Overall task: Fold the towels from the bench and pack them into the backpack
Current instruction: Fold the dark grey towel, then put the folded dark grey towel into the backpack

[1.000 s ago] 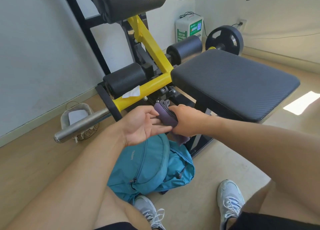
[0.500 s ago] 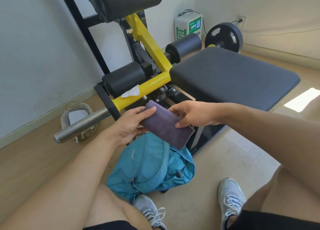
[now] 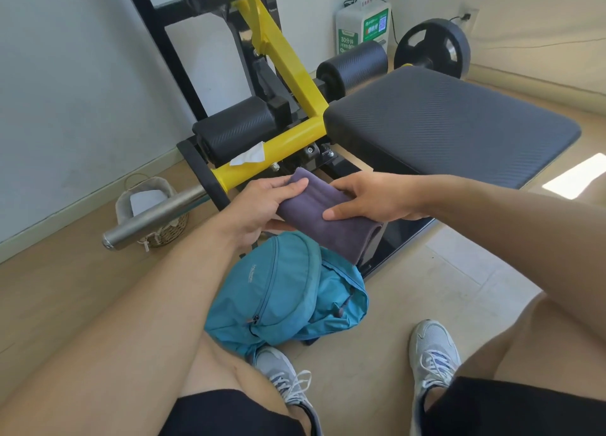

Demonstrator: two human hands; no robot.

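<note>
A folded dark purple towel is held in the air just above the teal backpack, which lies on the floor between my legs. My left hand grips the towel's left end, thumb on top. My right hand holds its right side, fingers laid over the top. The towel's lower right end droops toward the backpack's open top. The black padded bench behind shows no towels on it.
A yellow and black gym machine frame with roller pads stands behind the backpack. A steel bar sticks out to the left, over a small wicker basket. A weight plate and a white charger box stand by the wall.
The towel went from a tight bundle between both hands to a flat folded rectangle. Both hands have spread apart along it and lowered it slightly toward the backpack.
</note>
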